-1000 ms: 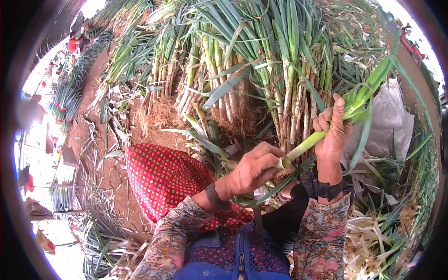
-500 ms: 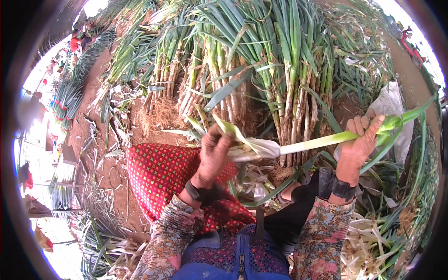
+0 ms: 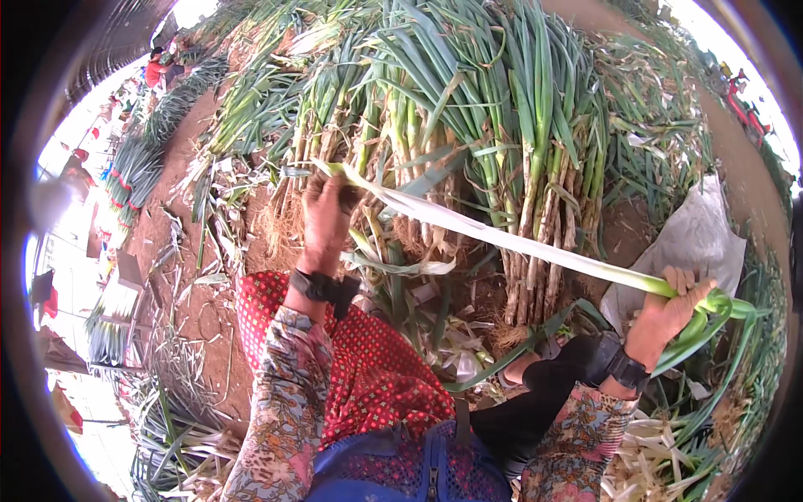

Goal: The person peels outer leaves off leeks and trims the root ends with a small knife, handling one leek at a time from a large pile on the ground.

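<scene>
A long green onion [image 3: 577,261] with a white stalk and green top slants across in front of me. My right hand [image 3: 669,318] is closed around it where the white turns to green; its folded leaves hang past that hand. My left hand [image 3: 324,219], closed, pinches the yellowish-green end of a pale outer leaf [image 3: 381,194] at the far left. This leaf is pulled out in line with the stalk, and I cannot tell exactly where stalk and leaf part. Behind them, unpeeled green onions [image 3: 535,167] lean in a dense row, roots down.
A red patterned cloth [image 3: 368,360] covers my left leg. Peelings [image 3: 468,335] litter the brown ground near my foot. A whitish sack [image 3: 694,243] lies at the right. Peeled white-stemmed onions [image 3: 661,435] are piled at the lower right, others [image 3: 196,460] at the lower left.
My left hand has moved left and away from me, drawing the outer leaf out long from the stalk. My right hand, keeping its grip, has shifted slightly right and nearer to me.
</scene>
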Demonstrator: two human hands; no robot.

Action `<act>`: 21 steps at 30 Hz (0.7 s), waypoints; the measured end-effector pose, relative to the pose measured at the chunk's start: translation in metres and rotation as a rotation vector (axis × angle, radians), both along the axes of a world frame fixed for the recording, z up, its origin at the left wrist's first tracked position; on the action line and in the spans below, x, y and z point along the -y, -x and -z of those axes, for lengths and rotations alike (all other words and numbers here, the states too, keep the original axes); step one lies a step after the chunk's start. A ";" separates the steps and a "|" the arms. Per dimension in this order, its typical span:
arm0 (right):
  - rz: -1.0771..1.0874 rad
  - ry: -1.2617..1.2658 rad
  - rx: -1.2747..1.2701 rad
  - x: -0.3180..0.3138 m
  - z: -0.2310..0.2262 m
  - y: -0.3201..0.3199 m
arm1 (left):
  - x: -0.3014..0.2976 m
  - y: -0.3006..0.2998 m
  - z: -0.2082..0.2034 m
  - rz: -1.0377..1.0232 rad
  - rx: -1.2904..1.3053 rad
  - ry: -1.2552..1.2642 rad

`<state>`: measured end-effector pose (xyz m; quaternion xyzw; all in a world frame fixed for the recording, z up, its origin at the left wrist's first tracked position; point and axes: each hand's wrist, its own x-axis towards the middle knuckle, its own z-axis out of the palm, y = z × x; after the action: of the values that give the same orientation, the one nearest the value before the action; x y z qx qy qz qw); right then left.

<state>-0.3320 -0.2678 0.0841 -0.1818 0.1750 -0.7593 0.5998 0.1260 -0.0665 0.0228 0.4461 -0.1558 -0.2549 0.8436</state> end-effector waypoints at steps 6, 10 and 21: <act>0.133 0.023 0.005 0.001 -0.005 0.027 | -0.024 -0.115 0.025 -0.409 0.009 -0.155; 0.131 -0.044 -0.020 -0.002 -0.009 0.031 | -0.102 -0.218 0.051 -0.740 -0.032 -0.198; 0.215 -0.077 -0.185 0.008 -0.001 0.023 | -0.020 -0.016 -0.026 -0.103 0.924 -0.500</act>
<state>-0.3552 -0.2758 0.0848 -0.2081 0.2770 -0.7920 0.5028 0.1416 -0.0463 0.0483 0.7067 -0.4240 -0.0194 0.5660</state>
